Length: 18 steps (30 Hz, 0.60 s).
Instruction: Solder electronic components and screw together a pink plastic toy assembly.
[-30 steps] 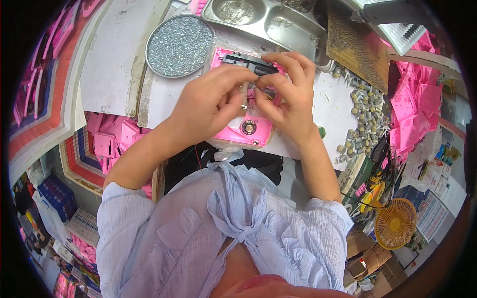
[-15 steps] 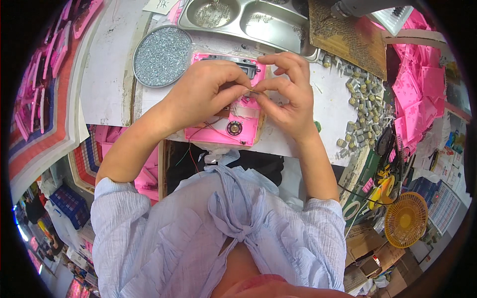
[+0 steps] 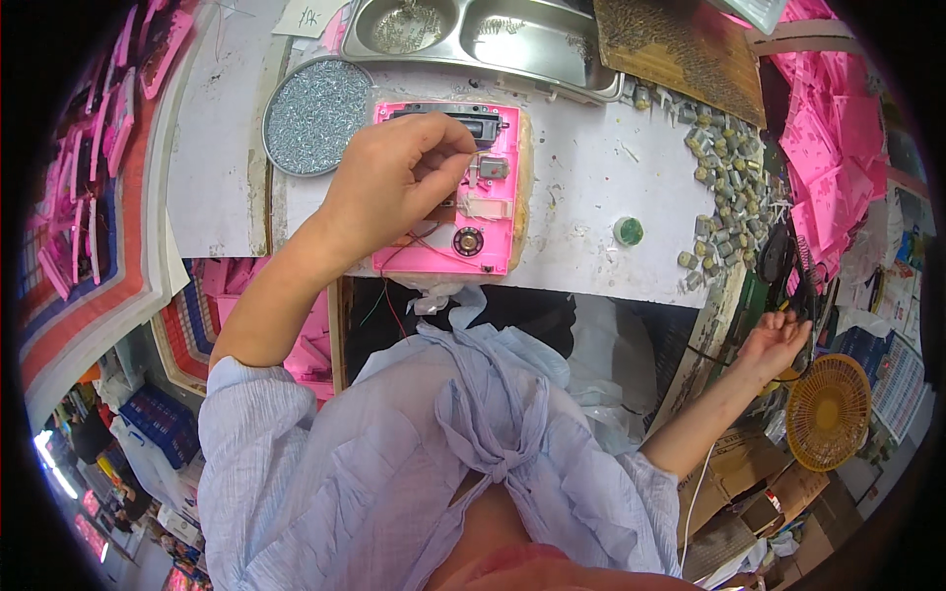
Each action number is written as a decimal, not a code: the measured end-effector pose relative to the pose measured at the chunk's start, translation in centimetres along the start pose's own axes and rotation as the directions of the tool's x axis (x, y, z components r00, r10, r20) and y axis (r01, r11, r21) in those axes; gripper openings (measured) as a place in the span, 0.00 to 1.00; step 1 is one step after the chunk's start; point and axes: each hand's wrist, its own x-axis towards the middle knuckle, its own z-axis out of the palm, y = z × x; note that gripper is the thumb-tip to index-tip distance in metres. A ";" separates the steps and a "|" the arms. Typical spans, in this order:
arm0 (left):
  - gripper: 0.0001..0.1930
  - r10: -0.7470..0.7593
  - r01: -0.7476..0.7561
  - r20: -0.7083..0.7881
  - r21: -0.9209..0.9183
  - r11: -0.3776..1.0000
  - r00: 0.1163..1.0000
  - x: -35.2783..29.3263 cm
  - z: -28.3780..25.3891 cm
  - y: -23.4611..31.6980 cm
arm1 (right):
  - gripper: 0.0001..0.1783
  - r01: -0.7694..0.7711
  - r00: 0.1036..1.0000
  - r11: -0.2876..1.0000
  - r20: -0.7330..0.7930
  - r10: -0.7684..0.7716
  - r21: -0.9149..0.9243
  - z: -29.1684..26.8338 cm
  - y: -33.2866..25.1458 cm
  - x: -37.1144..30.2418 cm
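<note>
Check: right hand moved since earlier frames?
Yes: from over the pink casing, the right hand moved right, past the right edge of the white table.

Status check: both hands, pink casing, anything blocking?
Left hand over pink casing, grip unclear. Right hand out right, near yellow basket. Casing on table, motor and speaker showing. Left hand hides part of casing.

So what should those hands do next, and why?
Perhaps bring the right hand over to the pink case. It's out past the table's right edge, while the left hand is alone beside the motor in that case.
</note>
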 end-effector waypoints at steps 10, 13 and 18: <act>0.07 0.021 -0.019 -0.037 0.066 0.998 0.999 -0.6 0.8 0.6 | 0.24 0.358 0.910 0.875 -0.089 -0.405 -0.326 2.6 -2.6 -1.3; 0.07 0.227 -0.216 -0.028 0.211 0.953 0.974 -0.3 1.4 0.1 | 0.26 0.364 0.918 0.918 -0.107 -0.382 -0.155 5.3 -2.1 -7.6; 0.10 0.393 -0.361 0.031 0.471 0.805 0.919 -0.9 2.8 -0.2 | 0.30 0.276 0.936 0.936 0.285 -0.209 -0.219 7.2 2.8 -11.3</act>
